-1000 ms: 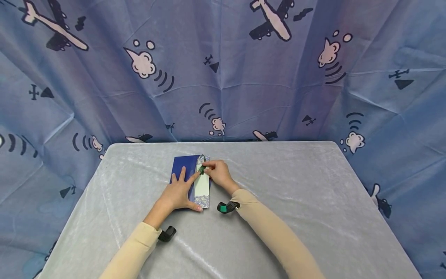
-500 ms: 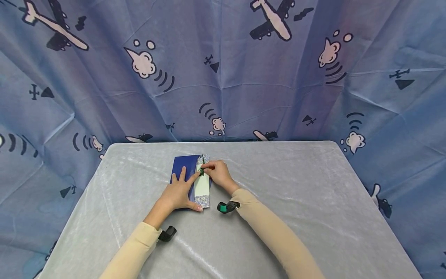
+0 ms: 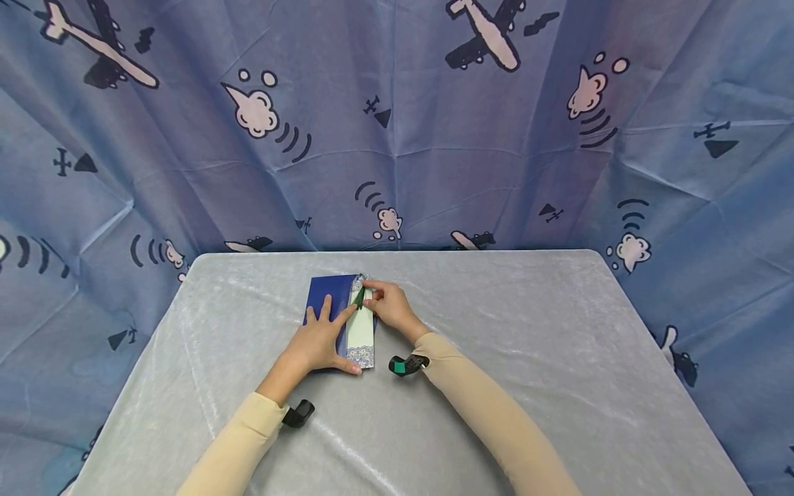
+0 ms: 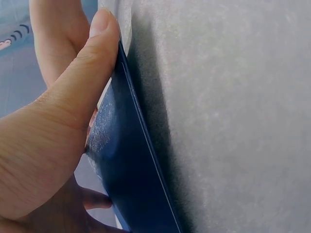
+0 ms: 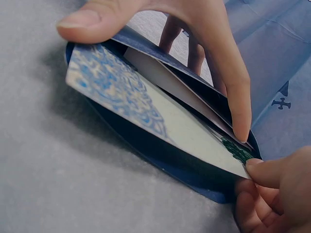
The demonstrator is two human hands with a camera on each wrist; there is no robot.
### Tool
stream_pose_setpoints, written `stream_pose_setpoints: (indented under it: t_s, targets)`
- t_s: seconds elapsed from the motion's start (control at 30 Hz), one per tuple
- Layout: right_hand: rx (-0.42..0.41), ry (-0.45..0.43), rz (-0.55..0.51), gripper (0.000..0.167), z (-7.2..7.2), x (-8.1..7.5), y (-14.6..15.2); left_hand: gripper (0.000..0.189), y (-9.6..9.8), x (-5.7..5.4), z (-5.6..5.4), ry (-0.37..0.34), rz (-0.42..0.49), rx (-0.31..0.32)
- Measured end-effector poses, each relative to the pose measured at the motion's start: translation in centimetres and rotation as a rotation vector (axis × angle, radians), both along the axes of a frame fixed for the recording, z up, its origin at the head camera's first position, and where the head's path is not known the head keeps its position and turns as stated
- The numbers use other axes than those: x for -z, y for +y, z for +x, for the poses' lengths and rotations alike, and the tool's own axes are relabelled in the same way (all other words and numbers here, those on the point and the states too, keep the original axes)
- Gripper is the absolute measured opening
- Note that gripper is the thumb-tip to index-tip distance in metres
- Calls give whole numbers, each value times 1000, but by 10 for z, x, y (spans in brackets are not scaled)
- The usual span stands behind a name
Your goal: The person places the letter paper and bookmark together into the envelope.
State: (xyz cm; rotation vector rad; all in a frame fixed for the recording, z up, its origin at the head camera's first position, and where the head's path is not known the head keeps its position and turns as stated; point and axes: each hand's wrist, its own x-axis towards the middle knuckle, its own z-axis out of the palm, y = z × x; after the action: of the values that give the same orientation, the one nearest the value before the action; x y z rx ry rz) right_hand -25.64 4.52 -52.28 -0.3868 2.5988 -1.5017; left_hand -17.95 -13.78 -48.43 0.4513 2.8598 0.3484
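Observation:
A dark blue booklet-like cover (image 3: pixel 330 284) lies on the table under my left hand (image 3: pixel 318 340), whose fingers are spread over it. In the right wrist view, the cover (image 5: pixel 167 167) gapes along one side, with pale paper edges (image 5: pixel 150 73) inside. A pale bookmark (image 3: pixel 360 334), with blue-and-white patterned ends, lies along that open side. My left thumb (image 4: pixel 92 56) reaches over the near edge. My right hand (image 3: pixel 392 308) pinches the bookmark's right edge near its far end, thumb on top and other fingers curled below. A dark green tassel (image 5: pixel 236 150) lies on the bookmark beside the right thumb.
A pale grey velvety cloth (image 3: pixel 527 358) covers the table. Behind it hangs a blue curtain (image 3: pixel 434 179) printed with aeroplanes. Black bands with camera mounts sit at the left wrist (image 3: pixel 299 414) and right wrist (image 3: pixel 408 365).
My right fingers have shifted from the tassel to the bookmark's edge, with the index finger farther up. The tassel now hangs straighter along the bookmark. My left hand has stayed in place.

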Motion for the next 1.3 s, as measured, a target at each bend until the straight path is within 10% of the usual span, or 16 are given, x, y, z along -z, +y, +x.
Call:
stream_pose_setpoints:
  t_s: [1.3]
  targets:
    - [109,42,41,35,7,-1,-17,126,0,0,0,4,-1,5]
